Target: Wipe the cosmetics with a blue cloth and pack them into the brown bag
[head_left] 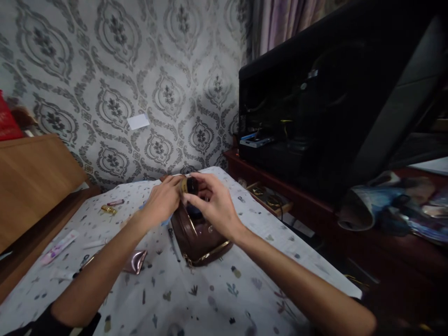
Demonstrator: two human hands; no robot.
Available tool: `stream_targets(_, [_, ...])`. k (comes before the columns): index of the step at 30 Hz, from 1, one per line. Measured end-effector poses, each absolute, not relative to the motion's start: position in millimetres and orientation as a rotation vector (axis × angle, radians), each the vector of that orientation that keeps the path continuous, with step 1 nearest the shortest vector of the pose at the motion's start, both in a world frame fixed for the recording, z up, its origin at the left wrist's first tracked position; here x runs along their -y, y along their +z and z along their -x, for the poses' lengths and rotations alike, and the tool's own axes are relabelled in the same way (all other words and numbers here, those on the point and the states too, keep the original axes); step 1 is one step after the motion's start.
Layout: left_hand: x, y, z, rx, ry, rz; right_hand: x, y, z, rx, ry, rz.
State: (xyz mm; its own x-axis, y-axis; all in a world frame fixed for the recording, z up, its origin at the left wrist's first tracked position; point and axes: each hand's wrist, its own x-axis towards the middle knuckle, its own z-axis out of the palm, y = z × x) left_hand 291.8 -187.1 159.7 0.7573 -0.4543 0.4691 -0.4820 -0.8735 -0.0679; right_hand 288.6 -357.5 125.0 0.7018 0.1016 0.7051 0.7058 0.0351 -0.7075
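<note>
A brown zippered bag (pixel 206 240) with gold zip teeth lies on the cloth-covered table, its top unzipped. My left hand (pixel 164 199) is closed at the bag's far left edge, its fingertips partly hidden. Over the opening, my right hand (pixel 219 203) has its thumb and fingers around a small black jar-like item (pixel 191 185) with a gold band. Something dark blue shows below that hand, inside the bag. Beside my left forearm lies a shiny pink pouch (pixel 136 261).
Left on the cloth (pixel 196 303) are a gold tube (pixel 108 209), a dark pink tube (pixel 115 202) and a white-purple packet (pixel 60 246). A wooden headboard-like panel (pixel 38 182) stands left. A large black screen (pixel 315 116) and an open drawer (pixel 269 198) are right.
</note>
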Motion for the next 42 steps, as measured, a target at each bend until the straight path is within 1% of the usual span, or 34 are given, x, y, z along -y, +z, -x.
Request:
stream_targets(3, [189.2, 163.7, -298.8, 0.782, 0.662, -2.987, 367.0, 128.4, -315.5, 0.649, -0.487, 1.626])
stream_targets(9, [170.1, 163.9, -291.0, 0.725, 0.533, -2.841, 362.8, 144.1, -359.0, 0.635, -0.428, 1.986])
stream_targets(13, [156.3, 155.7, -288.2, 0.669, 0.552, -2.673, 348.1, 153.5, -382.8, 0.850, -0.377, 2.280])
stream_targets(17, [151.8, 147.7, -290.4, 0.680, 0.614, -2.580, 329.9, 157.3, -396.7, 1.150, -0.240, 2.543])
stream_targets(22, [151.4, 144.3, -290.2, 0.671, 0.640, -2.583, 310.3, 161.3, -399.8, 1.234, -0.149, 2.771])
stream_targets(29, [148.6, 142.8, -287.9, 0.657, 0.616, -2.565, 296.4, 151.4, -403.3, 1.440, -0.220, 2.876])
stream_targets(34, [145.0, 140.6, -287.4, 0.632, 0.613, -2.559, 295.0, 139.6, -405.3, 1.449, -0.271, 2.890])
stream_targets(42, [143.8, 140.7, -287.5, 0.625, 0.605, -2.580, 294.3, 139.5, -411.9, 1.449, -0.221, 2.879])
